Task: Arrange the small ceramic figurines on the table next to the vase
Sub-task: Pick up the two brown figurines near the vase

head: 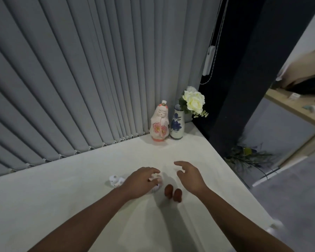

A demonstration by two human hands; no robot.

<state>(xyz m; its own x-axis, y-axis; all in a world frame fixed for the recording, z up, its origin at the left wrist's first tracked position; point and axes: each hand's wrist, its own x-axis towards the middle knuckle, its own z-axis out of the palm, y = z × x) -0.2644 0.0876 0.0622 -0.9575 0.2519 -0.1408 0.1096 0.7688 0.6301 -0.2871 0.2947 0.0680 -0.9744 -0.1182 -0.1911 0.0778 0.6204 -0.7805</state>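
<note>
a: which step is this?
b: a pickup. the left hand [141,180] has its fingers curled over a small pale figurine [157,184] on the table [62,197]; the right hand [188,176] hovers spread, holding nothing.
a: and next?
b: probably lift it and carry it far to the blue-flowered vase [176,124], beside the doll figurine [159,124].

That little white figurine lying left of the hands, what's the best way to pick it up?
Probably from above, pinching the white figurine across its narrow middle. It lies low on the table, with open cloth around it, and the left hand is closest.
</note>
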